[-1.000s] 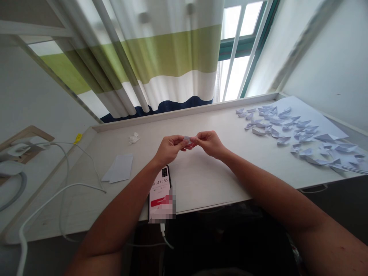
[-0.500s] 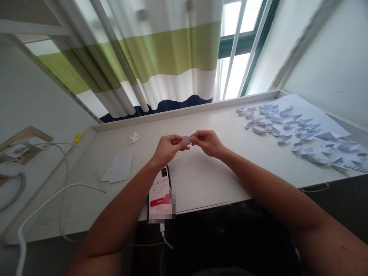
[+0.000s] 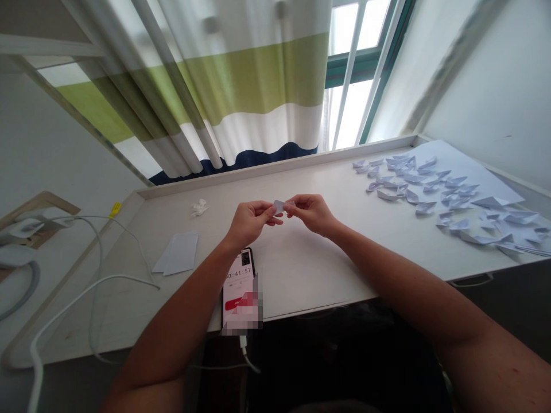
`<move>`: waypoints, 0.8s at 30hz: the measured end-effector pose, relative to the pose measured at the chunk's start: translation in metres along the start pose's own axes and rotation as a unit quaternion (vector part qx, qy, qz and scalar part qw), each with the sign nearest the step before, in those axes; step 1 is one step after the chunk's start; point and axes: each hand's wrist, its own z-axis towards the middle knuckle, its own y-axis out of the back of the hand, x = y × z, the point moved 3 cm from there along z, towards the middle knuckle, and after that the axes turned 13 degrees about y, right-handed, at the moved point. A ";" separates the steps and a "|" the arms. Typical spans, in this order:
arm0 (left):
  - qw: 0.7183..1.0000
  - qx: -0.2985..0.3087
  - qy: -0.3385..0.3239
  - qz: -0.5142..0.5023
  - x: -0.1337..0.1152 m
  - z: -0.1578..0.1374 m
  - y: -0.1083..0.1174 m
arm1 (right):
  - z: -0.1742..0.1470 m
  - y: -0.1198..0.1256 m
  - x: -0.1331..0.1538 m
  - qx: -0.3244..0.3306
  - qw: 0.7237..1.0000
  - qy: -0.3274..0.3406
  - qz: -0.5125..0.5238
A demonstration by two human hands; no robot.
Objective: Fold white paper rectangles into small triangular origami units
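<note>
Between my two hands, above the middle of the white table, is a small piece of folded white paper (image 3: 278, 206). My left hand (image 3: 252, 222) pinches its left side between thumb and fingers. On the other side, my right hand (image 3: 310, 213) grips the paper's right end with thumb and forefinger. My fingers hide much of the paper, so its exact folded shape cannot be made out. Below my left wrist lies a phone (image 3: 238, 287) with a running timer on its screen, partly covered by my forearm.
Many folded paper boats (image 3: 413, 179) are spread over the right side of the table (image 3: 297, 275), beside a large white sheet (image 3: 462, 166). To the left lie flat paper slips (image 3: 178, 252), a crumpled tissue (image 3: 198, 207) and white cables (image 3: 103, 278). A curtain (image 3: 253, 74) hangs behind.
The paper between my fingers has tilted slightly, and my left fingers have shifted a little on it. Both hands stay in nearly the same place.
</note>
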 end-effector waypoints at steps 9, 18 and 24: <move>0.999 -0.019 -0.010 -0.024 0.000 -0.004 -0.001 | -0.001 0.007 0.007 -0.103 0.983 0.123 -0.090; 0.992 -0.070 -0.031 -0.105 0.001 -0.001 -0.007 | -0.003 0.002 0.014 -0.042 0.960 0.226 -0.160; 0.992 -0.070 -0.065 -0.084 0.003 -0.002 -0.010 | -0.003 0.003 0.010 -0.042 0.970 0.193 -0.139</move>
